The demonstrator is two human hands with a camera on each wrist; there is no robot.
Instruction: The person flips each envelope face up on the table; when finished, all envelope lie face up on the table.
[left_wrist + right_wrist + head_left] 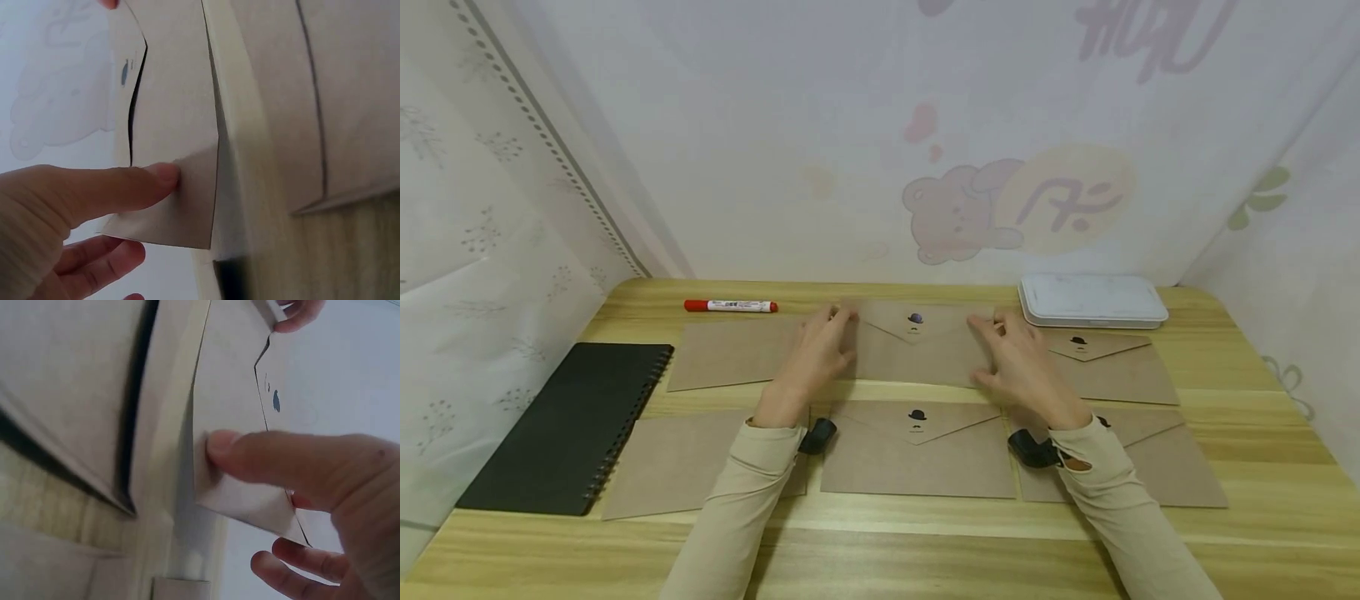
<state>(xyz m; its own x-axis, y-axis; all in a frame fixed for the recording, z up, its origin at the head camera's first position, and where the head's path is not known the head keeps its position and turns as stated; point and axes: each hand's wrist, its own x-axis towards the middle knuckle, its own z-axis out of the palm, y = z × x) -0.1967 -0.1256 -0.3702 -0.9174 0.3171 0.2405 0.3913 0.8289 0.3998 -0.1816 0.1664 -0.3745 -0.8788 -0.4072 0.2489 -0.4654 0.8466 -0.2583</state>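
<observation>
A bare left hand (47,219) comes in from the lower left, its grip pinching the near end of a flat, brown paper envelope (172,94): the thumb presses the front face, and the fingers (103,256) lie behind the short edge. A dark line marks the flap's edge, beside a small dark print (124,73). At the top, a fingertip of the other hand (110,3) meets this envelope. Right of it runs a pale wooden desk (350,256), bearing a second brown paper envelope (362,94). A whitish backdrop (44,62) with faint printed shapes fills the left; a blurred black object (234,278) is cut off below.
</observation>
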